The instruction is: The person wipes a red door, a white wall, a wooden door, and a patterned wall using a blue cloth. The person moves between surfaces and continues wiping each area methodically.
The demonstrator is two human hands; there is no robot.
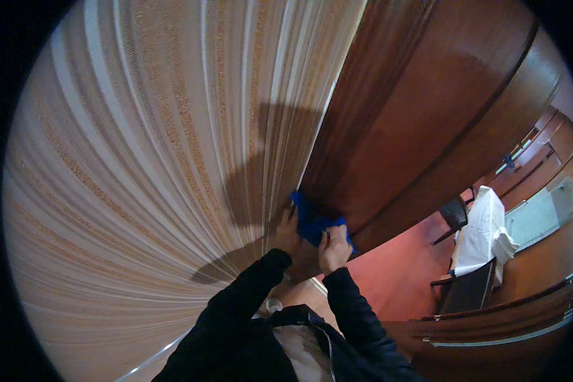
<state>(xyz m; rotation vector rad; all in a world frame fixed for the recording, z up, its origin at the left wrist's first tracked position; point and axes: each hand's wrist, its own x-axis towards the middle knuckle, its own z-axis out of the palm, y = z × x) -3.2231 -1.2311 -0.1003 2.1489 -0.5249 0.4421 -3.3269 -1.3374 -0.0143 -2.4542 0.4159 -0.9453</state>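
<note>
A blue cloth (310,222) lies against the dark reddish-brown wooden door frame (363,119), low in its corner with the striped wallpapered wall (181,119). My right hand (335,246) grips the cloth's lower right part with bent fingers. Just left of the cloth, my left hand (289,234) is raised beside the wall and the frame, in shadow; whether its fingers hold the cloth's edge is not clear. Both arms wear dark sleeves.
To the right, past the wooden panelling, a reddish floor (401,272) leads to a table with a white cloth (480,229) and dark chairs (453,213). A door edge with metal fittings (501,339) stands at the lower right. A skirting strip (157,353) runs at the lower left.
</note>
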